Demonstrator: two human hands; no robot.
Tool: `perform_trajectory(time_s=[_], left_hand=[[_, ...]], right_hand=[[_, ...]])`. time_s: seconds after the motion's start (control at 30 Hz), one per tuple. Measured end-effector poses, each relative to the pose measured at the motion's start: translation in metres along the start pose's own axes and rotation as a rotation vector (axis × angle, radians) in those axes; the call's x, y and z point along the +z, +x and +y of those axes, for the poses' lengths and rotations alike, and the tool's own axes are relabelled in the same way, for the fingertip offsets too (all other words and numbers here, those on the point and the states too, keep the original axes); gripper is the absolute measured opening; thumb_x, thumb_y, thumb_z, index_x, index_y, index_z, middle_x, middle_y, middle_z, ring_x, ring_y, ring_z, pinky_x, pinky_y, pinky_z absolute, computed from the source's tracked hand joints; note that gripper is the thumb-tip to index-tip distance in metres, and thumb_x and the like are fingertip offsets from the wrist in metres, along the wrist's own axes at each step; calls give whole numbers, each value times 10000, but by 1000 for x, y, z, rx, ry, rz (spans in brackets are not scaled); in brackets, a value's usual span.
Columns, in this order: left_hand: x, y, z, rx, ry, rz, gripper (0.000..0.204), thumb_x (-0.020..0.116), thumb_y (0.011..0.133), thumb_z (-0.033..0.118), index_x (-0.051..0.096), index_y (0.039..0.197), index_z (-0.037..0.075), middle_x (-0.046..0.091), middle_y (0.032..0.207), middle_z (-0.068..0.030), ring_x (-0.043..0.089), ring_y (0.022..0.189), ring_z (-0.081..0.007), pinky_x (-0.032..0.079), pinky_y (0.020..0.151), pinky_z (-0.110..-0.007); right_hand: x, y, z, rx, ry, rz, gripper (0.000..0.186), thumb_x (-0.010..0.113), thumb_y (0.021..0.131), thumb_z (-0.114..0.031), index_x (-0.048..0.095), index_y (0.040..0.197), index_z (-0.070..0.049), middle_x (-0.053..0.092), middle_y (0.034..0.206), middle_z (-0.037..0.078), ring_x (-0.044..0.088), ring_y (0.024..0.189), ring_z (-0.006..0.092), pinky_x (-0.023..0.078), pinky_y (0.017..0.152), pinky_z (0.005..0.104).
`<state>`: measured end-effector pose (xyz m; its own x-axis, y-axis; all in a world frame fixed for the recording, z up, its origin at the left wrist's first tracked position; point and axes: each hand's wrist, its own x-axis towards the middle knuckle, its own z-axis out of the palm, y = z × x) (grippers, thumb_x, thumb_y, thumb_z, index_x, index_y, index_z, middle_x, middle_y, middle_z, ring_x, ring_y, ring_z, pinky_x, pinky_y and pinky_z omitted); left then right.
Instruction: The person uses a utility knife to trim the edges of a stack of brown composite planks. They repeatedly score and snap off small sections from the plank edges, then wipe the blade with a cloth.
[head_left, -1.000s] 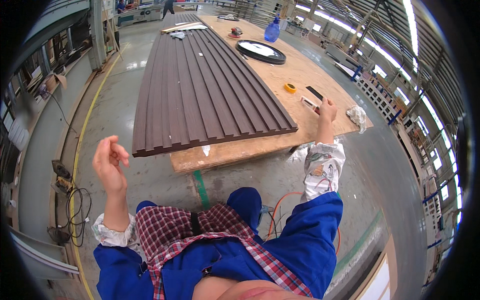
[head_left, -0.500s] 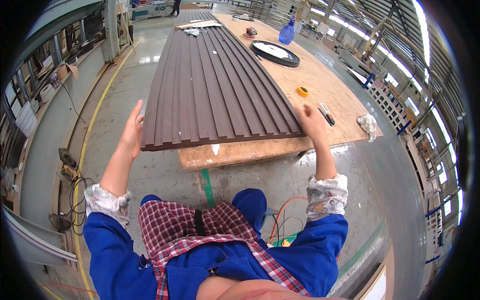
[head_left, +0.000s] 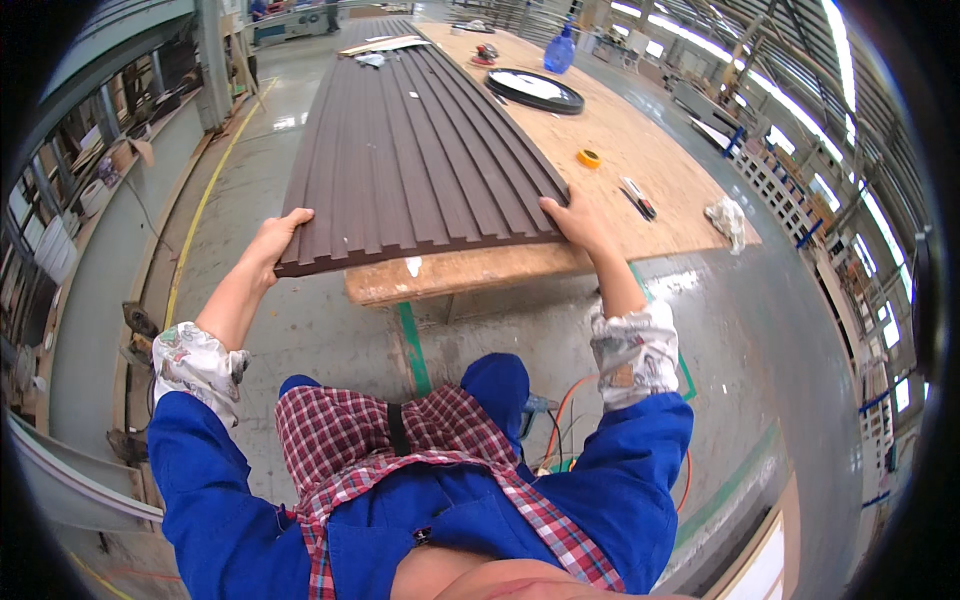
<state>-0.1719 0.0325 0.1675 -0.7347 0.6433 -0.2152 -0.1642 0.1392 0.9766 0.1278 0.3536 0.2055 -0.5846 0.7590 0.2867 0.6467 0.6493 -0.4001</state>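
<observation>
My left hand grips the left edge of a long dark brown ribbed panel near its near corner, with the thumb on top. My right hand grips the panel's right edge near the other corner, thumb on top and fingers mostly hidden. The panel lies along the left side of a plywood table. To the right of my right hand are a yellow tape roll, a utility knife and a crumpled white rag.
A round black-rimmed object, a blue spray bottle and a red tool sit farther along the table. Thin strips lie on the panel. A steel ledge with clutter runs along the left. Cables lie on the floor.
Both hands have come to the panel's edges and closed on them. The knife that was in my right hand a second ago now lies on the table.
</observation>
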Motion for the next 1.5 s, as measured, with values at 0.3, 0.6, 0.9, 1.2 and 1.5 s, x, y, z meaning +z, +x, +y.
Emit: perform_trajectory(time_s=[0.3, 0.6, 0.9, 1.2, 1.5], left_hand=[[4, -19, 8, 15, 8, 45, 468, 619, 827, 322, 573, 1045, -90, 666, 891, -132, 661, 708, -186, 534, 627, -312], [2, -24, 11, -14, 6, 66, 406, 608, 840, 325, 598, 993, -51, 661, 842, -106, 655, 656, -174, 531, 587, -298], [11, -66, 41, -78, 51, 82, 563, 627, 811, 360, 506, 1122, -93, 623, 971, -154, 652, 771, -213, 530, 672, -325], [7, -81, 22, -99, 18, 29, 486, 630, 839, 354, 554, 1110, -42, 647, 962, -105, 653, 764, -164, 530, 672, -287], [13, -71, 21, -87, -2, -5, 483, 628, 846, 364, 563, 1114, -33, 641, 1011, -118, 652, 826, -161, 528, 727, -278]], right_hand=[[-1, -2, -2, 70, -2, 3, 690, 628, 777, -491, 542, 1212, 37, 598, 1141, 267, 579, 1082, 358, 439, 930, 398], [-2, -7, -6, -18, 154, 25, 674, 655, 780, -460, 530, 1236, 20, 585, 1163, 263, 563, 1109, 353, 432, 944, 398], [-30, -23, 4, 20, 43, 25, 722, 671, 770, -435, 479, 1267, 52, 568, 1166, 296, 551, 1110, 391, 428, 950, 422], [-44, -47, 8, 20, 62, -8, 721, 671, 733, -490, 536, 1219, 26, 615, 1102, 259, 586, 1061, 364, 446, 914, 399], [-27, -79, 57, 55, 588, 659, 462, 618, 878, -314, 556, 1189, 22, 652, 1039, 176, 640, 939, 253, 491, 815, 317]])
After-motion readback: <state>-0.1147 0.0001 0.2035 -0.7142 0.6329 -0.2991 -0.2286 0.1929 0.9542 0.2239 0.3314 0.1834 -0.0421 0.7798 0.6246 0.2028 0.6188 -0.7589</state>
